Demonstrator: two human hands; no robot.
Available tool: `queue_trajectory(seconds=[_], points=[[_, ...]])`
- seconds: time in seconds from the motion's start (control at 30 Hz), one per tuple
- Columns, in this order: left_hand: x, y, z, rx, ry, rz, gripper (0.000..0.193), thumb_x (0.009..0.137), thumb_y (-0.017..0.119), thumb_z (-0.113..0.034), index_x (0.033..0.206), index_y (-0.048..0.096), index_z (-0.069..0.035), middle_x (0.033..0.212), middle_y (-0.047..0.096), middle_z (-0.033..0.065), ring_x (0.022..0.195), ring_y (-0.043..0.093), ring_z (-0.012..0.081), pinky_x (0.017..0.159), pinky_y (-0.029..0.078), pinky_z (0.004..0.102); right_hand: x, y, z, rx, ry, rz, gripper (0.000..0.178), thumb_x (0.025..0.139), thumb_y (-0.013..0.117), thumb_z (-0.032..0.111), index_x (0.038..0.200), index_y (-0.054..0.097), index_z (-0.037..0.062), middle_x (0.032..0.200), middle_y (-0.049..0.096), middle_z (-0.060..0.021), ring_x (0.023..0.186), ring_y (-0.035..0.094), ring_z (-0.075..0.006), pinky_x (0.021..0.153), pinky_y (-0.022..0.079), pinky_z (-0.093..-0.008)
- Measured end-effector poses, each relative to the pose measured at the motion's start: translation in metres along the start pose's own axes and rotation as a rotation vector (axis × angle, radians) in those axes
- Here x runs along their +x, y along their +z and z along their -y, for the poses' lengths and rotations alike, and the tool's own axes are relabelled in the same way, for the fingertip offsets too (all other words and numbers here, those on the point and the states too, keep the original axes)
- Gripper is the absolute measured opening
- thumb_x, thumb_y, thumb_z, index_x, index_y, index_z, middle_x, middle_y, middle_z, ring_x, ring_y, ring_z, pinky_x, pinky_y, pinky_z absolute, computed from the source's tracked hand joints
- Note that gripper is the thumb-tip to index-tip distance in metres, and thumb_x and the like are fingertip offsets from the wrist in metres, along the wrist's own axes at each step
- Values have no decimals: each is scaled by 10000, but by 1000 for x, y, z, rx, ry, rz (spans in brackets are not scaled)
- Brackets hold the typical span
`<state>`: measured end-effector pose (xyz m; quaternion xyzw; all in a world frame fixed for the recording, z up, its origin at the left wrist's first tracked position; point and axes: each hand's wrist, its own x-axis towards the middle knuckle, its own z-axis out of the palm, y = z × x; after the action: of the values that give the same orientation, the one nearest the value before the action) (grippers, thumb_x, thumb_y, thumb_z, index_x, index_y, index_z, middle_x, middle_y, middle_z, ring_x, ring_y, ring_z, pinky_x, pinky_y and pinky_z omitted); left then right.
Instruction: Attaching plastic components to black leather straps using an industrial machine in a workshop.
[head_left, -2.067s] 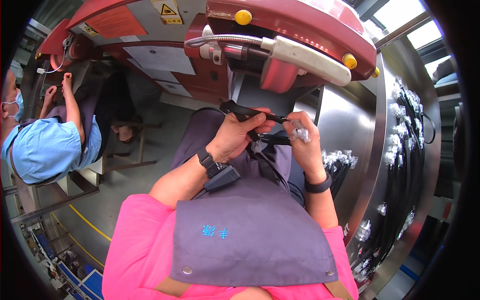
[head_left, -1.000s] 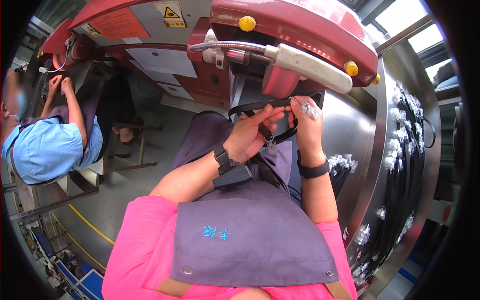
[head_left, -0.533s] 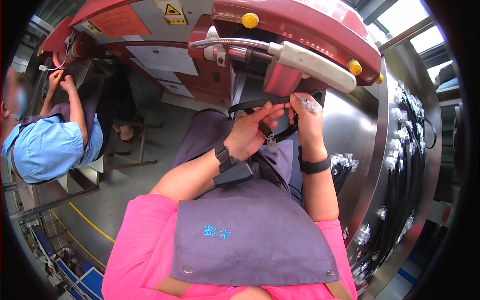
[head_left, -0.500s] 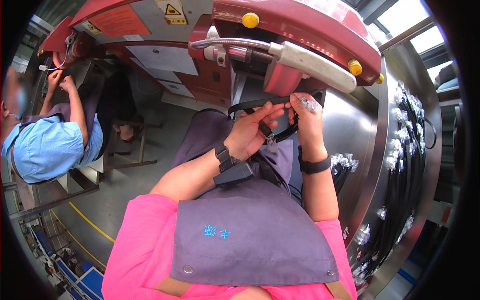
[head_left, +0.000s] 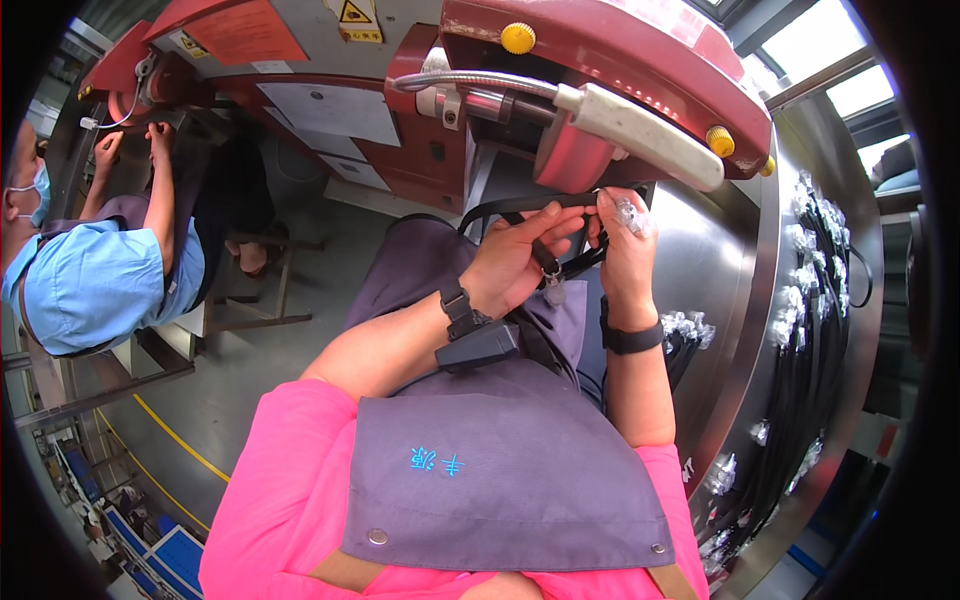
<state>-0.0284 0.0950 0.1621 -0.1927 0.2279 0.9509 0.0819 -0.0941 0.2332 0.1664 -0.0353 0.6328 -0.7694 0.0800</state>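
A black belt [head_left: 487, 208] is held between my hands, just below the red wheel [head_left: 577, 160] of the machine. Its upper edge runs close under the wheel; whether they touch I cannot tell. My left hand [head_left: 508, 262] pinches the belt between thumb and fingers, palm partly turned up. Pressed close beside it, my right hand [head_left: 628, 262] grips the belt near an end wrapped in clear plastic [head_left: 632, 216]. Another plastic-covered piece [head_left: 554, 288] dangles below the left fingers, its kind unclear. The belt's lower loop is partly hidden behind the fingers.
A pale guard arm [head_left: 650, 135] and the red machine housing [head_left: 620, 65] overhang my hands. On the metal bench at right lie many black belts [head_left: 815, 330] with plastic-wrapped ends, and another bundle [head_left: 685, 335] lies nearer. A co-worker [head_left: 100, 270] sits at left by a similar machine.
Both hands have shifted slightly right in the picture with the belt, while the machine also shifts a little, as the view moves. The grip looks the same. The co-worker's head has turned.
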Motion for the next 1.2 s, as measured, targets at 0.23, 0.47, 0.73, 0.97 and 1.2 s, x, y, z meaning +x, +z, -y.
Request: queue_trajectory(seconds=[0.23, 0.47, 0.73, 0.97, 1.2], points=[[-5, -1, 3, 104, 63, 68, 214, 941, 609, -167, 1091, 648, -19, 1151, 659, 138, 992, 647, 176, 732, 504, 264, -17, -11, -5, 50, -157, 20, 96, 882, 665, 65, 956, 629, 16, 768, 616, -39, 612, 532, -92, 548, 419, -226], [-10, -13, 4, 194, 66, 69, 227, 938, 611, -167, 1100, 638, -10, 1131, 664, 149, 953, 653, 176, 701, 511, 272, -30, -11, -11, -15, -187, 19, 91, 874, 668, 44, 962, 644, 34, 719, 572, -7, 604, 517, -79, 550, 405, -216], [-4, -14, 0, 110, 53, 13, 120, 939, 615, -172, 939, 649, -57, 1127, 665, 151, 904, 649, 132, 676, 492, 242, -22, 4, -5, -75, -121, -13, 88, 899, 640, 69, 971, 631, 18, 703, 594, 1, 576, 509, -58, 507, 385, -197], [2, -16, 2, 54, 56, 21, 156, 938, 617, -180, 956, 654, -30, 1109, 676, 130, 877, 635, 117, 684, 485, 240, -13, 4, -6, -102, -80, -6, 122, 903, 636, 77, 989, 612, -6, 754, 626, -38, 564, 510, -71, 493, 386, -208], [2, -10, -1, 62, 47, 9, 140, 943, 608, -168, 963, 654, -37, 1143, 665, 114, 866, 627, 92, 693, 488, 224, -7, 5, -7, -68, -41, -18, 140, 901, 655, 118, 977, 625, 4, 726, 627, -31, 540, 495, -51, 477, 376, -200]])
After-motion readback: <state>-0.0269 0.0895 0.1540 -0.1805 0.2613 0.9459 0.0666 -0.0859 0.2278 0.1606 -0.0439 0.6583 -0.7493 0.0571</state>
